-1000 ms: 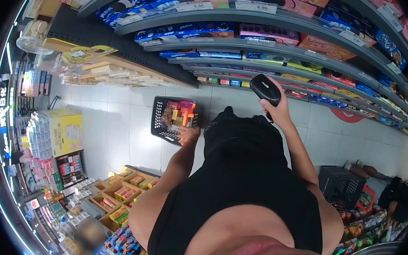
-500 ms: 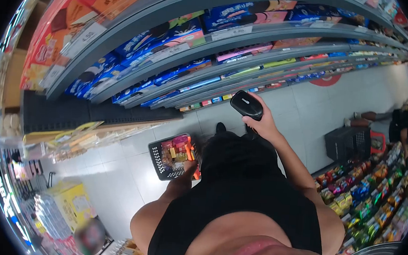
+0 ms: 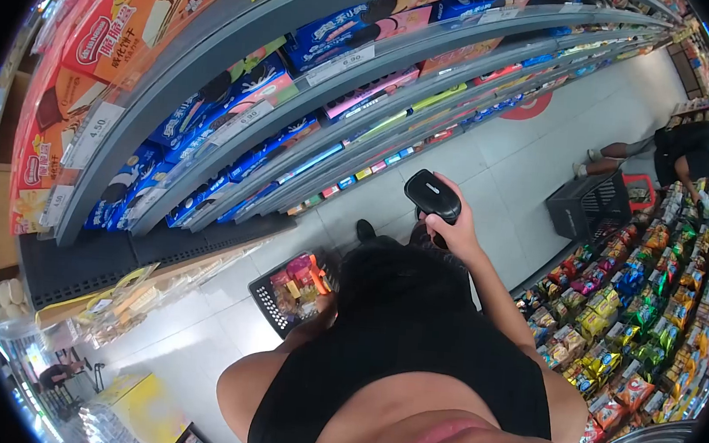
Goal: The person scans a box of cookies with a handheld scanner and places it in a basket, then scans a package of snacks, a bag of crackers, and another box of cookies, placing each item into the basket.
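In my right hand (image 3: 460, 232) is a black handheld barcode scanner (image 3: 432, 193), its rounded head up and the fingers wrapped round its grip. It is over the aisle floor, in front of the shelves and apart from the goods. Low at my other side, my left hand (image 3: 326, 305) is closed at the orange handle (image 3: 319, 275) of a dark shopping basket (image 3: 268, 309); my arm and clothing partly cover the fingers. Several colourful packets (image 3: 295, 288) lie inside the basket.
Shelves ahead carry blue biscuit boxes (image 3: 213, 110) and orange wafer boxes (image 3: 106, 48), with price tags (image 3: 340, 65) along the edges. To the right, a person (image 3: 686, 152) bends beside a black basket (image 3: 582, 208) near rows of snack bags (image 3: 625, 326). A yellow box (image 3: 143, 417) stands lower left.
My view has turned and shifted, so the shelf goods appear larger and lower left. More of the bending person shows at right. Both hands keep their holds.
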The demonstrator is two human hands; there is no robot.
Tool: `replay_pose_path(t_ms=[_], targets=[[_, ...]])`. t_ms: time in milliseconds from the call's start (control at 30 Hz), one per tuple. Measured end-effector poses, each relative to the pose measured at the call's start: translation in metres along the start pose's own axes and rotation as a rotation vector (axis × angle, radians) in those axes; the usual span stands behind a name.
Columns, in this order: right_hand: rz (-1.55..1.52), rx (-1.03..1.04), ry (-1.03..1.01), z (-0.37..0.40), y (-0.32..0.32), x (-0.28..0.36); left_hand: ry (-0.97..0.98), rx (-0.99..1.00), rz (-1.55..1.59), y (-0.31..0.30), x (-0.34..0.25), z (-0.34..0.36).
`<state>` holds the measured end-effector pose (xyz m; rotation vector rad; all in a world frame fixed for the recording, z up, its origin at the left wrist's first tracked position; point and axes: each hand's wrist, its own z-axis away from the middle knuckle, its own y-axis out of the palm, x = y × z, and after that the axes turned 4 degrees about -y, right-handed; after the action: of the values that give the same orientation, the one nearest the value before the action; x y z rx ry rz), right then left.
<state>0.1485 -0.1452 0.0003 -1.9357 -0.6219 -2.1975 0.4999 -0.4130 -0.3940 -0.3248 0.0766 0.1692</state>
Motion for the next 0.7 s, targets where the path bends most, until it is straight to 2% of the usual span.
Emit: replay_pose_path(t_ms=[200,300,333,433,567,700], targets=[[-0.058,0.124,0.082,-0.018,-0.015,0.003,-0.009,-0.059,0.029,0.002,-0.004,0.01],[-0.04,0.273,-0.065,-0.038,-0.03,0.002,-0.017,-0.096,0.052,0.008,-0.009,0.018],[-0.137,0.319,-0.053,-0.044,-0.034,0.004,-0.02,-0.116,0.064,0.011,-0.01,0.021],[-0.108,0.437,-0.143,-0.064,-0.05,0.028,-0.023,-0.192,0.097,0.025,-0.024,0.028],[-0.072,0.493,-0.202,-0.074,-0.085,0.056,-0.02,-0.336,0.135,0.044,-0.051,0.03],[-0.141,0.484,-0.217,-0.071,-0.132,0.053,-0.013,-0.49,0.174,0.061,-0.078,0.035]])
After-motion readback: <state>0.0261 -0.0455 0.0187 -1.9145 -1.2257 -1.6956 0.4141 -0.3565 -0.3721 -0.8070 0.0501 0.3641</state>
